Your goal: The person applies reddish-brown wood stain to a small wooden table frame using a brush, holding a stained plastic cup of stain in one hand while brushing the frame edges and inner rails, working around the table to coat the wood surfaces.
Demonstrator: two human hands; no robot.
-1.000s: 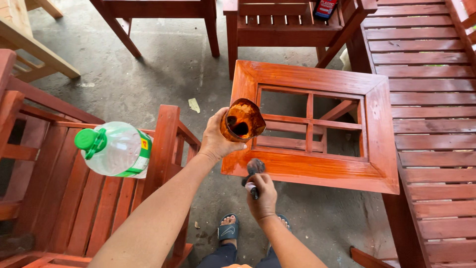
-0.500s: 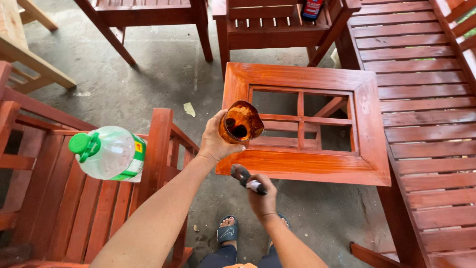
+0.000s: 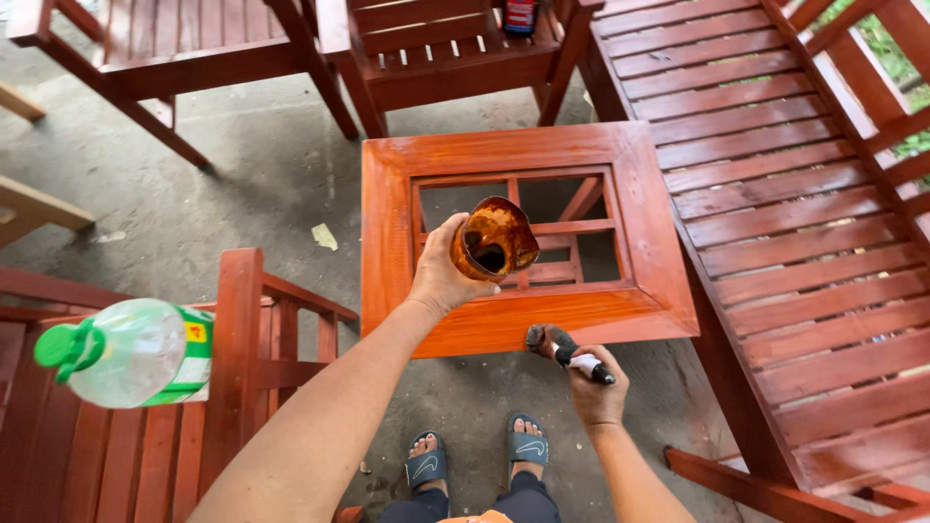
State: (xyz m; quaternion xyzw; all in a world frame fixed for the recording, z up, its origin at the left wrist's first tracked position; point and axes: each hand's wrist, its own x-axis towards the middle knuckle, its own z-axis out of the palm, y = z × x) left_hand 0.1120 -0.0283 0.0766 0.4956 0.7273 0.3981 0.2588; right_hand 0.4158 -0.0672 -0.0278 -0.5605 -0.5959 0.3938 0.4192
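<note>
While two feet in dark slide sandals [image 3: 480,453] stand on the grey concrete floor [image 3: 242,184] at the bottom of the view, the right hand [image 3: 593,392] sits just above them, its fingers [image 3: 581,380] wrapped tight around the dark handle of a small paintbrush [image 3: 567,353]. That stain-darkened brush has its long axis running from lower right to upper left: the handle end sticks out of the fist toward the right, and the bristles point up-left, touching the near edge of the small square orange-red wooden desk [image 3: 528,232] with an open lattice centre.

To the left, a clear plastic bottle with a green cap and a green-and-yellow label [image 3: 126,351] lies on its side on the red slatted wooden seat [image 3: 116,455], cap pointing left; I cannot tell what it holds.

Farther out, the left hand [image 3: 444,273] holds a stain-smeared orange-brown cup [image 3: 494,240] above the desk's near rail, fingers curled around its wall from the left. The cup is tipped so its mouth faces the camera, and a dark pool of liquid shows low inside it.

Right of the desk runs a long red slatted wooden bench [image 3: 775,194]. Beyond the desk stand two more red wooden chairs [image 3: 446,48], and on the nearer chair seat rests a small dark can [image 3: 520,16], partly cut off by the frame.
</note>
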